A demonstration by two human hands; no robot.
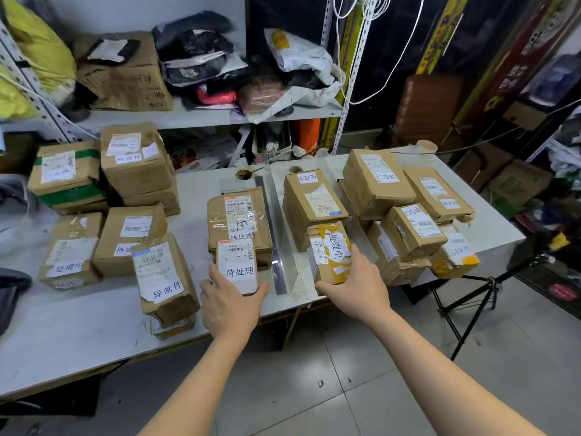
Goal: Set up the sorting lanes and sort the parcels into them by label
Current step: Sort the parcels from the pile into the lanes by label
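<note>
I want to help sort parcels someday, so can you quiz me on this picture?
1. True or false: the left hand holds the small parcel labelled 待处理.
2. What stands between that parcel and the taped parcel held by the right hand? A: a clear divider. B: a bucket. C: a book.
3. Fill in: the taped parcel's tape is ___.
Key: 1 true; 2 A; 3 yellow.
</note>
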